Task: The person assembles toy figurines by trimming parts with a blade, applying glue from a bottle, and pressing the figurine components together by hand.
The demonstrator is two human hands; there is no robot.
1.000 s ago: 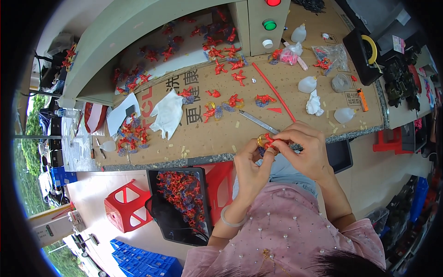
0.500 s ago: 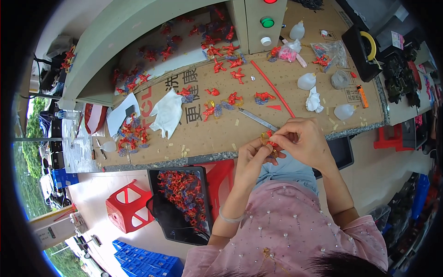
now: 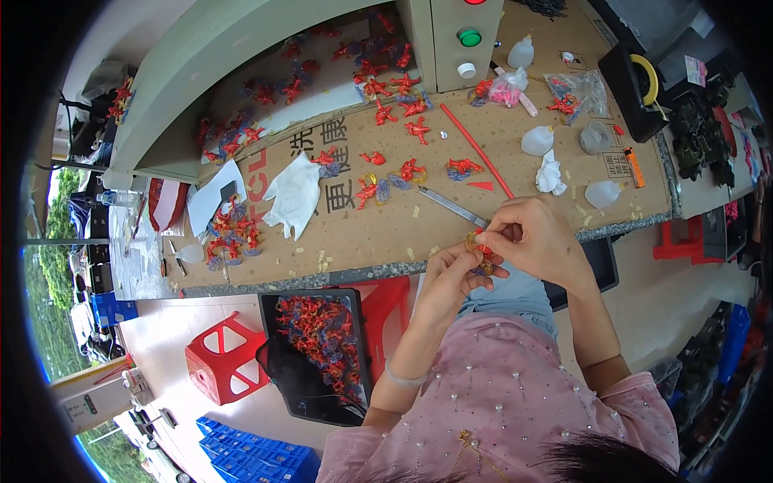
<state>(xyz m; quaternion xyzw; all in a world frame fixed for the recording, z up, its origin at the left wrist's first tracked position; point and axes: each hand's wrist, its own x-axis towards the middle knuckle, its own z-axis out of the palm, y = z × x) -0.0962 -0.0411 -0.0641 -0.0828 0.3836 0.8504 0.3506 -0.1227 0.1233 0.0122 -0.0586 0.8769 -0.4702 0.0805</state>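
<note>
Just past the table's front edge, my left hand point(image 3: 455, 278) and my right hand point(image 3: 531, 241) come together over my lap. Between them is a small red toy figure point(image 3: 485, 250) with yellowish translucent parts, mostly covered by my fingers. The left fingers wrap round it from below. Thumb and forefinger of my right hand pinch its upper end. Close beyond the hands lies a metal tool like tweezers or a craft knife point(image 3: 452, 208). Several similar red figures point(image 3: 411, 169) with clear purple and yellow pieces are scattered on the cardboard-covered table point(image 3: 362, 241).
A pale arched machine housing point(image 3: 153, 105) stands over more figures at the back. White squeeze bottles point(image 3: 538, 141), a red rod point(image 3: 475, 149) and an orange cutter point(image 3: 634, 167) lie to the right. A white glove point(image 3: 292, 196) rests left. Below, a black crate point(image 3: 358, 322) of figures stands near red stools point(image 3: 221, 358).
Both hands, still on the toy figure, have shifted slightly right. The right hand has turned a little, its knuckles raised. Things on the table have not moved.
</note>
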